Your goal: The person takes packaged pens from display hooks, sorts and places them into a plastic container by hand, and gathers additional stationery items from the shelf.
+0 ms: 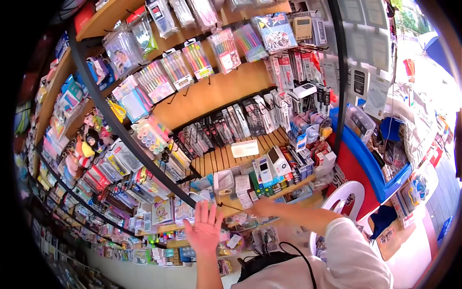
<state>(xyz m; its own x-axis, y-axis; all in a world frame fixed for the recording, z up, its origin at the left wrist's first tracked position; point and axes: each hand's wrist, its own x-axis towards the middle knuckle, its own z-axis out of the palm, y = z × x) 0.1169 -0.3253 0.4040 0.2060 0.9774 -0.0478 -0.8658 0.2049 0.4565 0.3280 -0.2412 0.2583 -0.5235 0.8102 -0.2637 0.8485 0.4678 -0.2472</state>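
My left hand [204, 228] is raised with its palm turned up and its fingers spread, holding nothing. It is in front of the lower shelf, close to a dark upright post. My right hand [262, 207] reaches left across my body at the edge of the wooden shelf [231, 208]. Its fingers are blurred, so I cannot make out whether it grips anything. Just above it stand small stacked boxes [243, 184], and a white device with a small screen [264, 169] leans behind them.
Packs of coloured pens [197, 59] hang on hooks higher up. A white box [245, 149] lies on the slatted shelf. To the right are a white plastic chair [353, 195] and a blue-and-red freezer [370, 180]. A black bag [264, 265] hangs at my front.
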